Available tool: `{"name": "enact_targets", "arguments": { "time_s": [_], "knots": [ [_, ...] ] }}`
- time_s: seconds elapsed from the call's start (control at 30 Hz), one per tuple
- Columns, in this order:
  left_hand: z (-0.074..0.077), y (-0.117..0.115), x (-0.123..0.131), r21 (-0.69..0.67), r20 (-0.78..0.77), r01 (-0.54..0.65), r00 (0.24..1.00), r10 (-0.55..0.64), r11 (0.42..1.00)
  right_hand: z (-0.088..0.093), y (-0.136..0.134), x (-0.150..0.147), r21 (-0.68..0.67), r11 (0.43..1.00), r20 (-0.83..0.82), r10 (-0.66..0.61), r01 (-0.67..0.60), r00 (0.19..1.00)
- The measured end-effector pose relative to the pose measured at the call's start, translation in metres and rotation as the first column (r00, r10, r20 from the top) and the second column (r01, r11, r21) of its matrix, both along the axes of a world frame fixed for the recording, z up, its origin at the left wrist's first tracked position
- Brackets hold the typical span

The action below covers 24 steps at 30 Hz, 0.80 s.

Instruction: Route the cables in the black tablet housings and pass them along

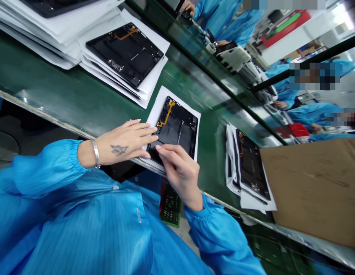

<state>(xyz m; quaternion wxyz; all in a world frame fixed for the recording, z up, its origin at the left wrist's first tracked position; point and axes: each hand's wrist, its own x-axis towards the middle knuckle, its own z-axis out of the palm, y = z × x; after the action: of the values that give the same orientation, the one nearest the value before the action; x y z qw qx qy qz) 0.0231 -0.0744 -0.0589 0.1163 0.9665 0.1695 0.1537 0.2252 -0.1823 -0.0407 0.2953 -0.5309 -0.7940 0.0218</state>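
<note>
A thin black device panel point(177, 130) with an orange flex cable point(166, 114) lies on a white sheet point(158, 100) near the table's front edge. My left hand point(125, 143) rests flat with fingers stretched out, its fingertips over the panel's left edge. Over the panel's near end, my right hand point(180, 168) has thumb and index finger pinched together. Whatever may be between those fingertips is too small or hidden to make out. The panel's near corner is partly covered by both hands.
Another black panel point(125, 53) tops a paper stack at the upper left, beside a taller stack point(59, 34). More panels point(252, 164) on paper lie at right, against a cardboard box point(312, 187). Across a dark rail, people in blue point(223, 19) work at the opposite bench.
</note>
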Motion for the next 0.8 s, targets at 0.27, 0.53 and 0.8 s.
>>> {"name": "enact_targets", "arguments": {
  "time_s": [0.27, 0.53, 0.8],
  "knots": [
    [-0.001, 0.000, -0.001, 0.007, 0.019, 0.001, 1.000, -0.001, 1.000, -0.005, -0.009, -0.004, 0.024, 1.000, 0.160, -0.014, 0.011, 0.987],
    [-0.003, 0.000, -0.002, 0.001, 0.028, -0.004, 1.000, 0.004, 1.000, -0.001, -0.007, -0.006, 0.002, 1.000, 0.248, 0.020, -0.021, 0.969],
    [0.000, 0.000, -0.004, 0.037, 0.023, -0.001, 1.000, 0.000, 0.999, 0.003, -0.003, -0.006, 0.014, 0.998, 0.410, 0.047, -0.058, 0.911]
  ]
}}
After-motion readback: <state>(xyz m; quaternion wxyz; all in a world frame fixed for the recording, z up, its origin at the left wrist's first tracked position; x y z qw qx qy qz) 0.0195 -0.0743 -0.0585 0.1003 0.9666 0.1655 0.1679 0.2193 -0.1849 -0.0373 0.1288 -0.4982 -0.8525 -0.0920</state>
